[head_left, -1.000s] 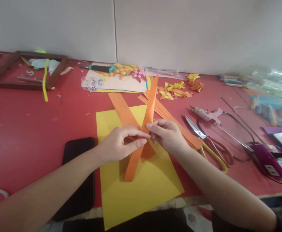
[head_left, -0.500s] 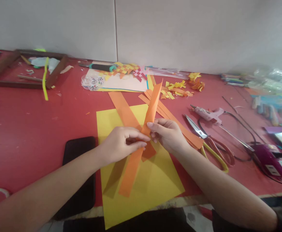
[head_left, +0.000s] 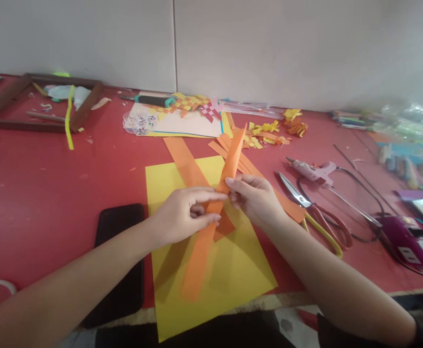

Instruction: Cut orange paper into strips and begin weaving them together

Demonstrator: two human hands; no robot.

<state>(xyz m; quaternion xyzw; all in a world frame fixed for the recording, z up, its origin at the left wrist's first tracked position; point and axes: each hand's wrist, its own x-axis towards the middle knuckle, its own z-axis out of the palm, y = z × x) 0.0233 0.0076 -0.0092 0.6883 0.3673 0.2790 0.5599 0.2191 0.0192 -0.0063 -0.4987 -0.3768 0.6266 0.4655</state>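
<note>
An orange paper strip (head_left: 199, 261) runs slantwise above a yellow sheet (head_left: 182, 319), its upper end curled and pointing away from me. My left hand (head_left: 185, 212) has its fingers and thumb closed around the strip's middle. Just to the right, my right hand (head_left: 253, 195) pinches the same strip higher up, thumb on top. Beneath my hands a second orange strip (head_left: 185, 162) lies crosswise over the yellow sheet. More orange strips (head_left: 291, 208) lie in a stack behind and right of my right hand, partly hidden by it.
A black phone (head_left: 120, 270) lies left of the yellow sheet. Scissors (head_left: 305, 203), a pink glue gun (head_left: 314, 171) and a purple device (head_left: 410, 241) are at the right. A wooden frame (head_left: 26, 126), woven paper pieces (head_left: 189, 103) and yellow scraps (head_left: 265, 128) sit along the back.
My right hand has shifted slightly up and right along the strip. The held strip's near end has moved a little toward me and to the right.
</note>
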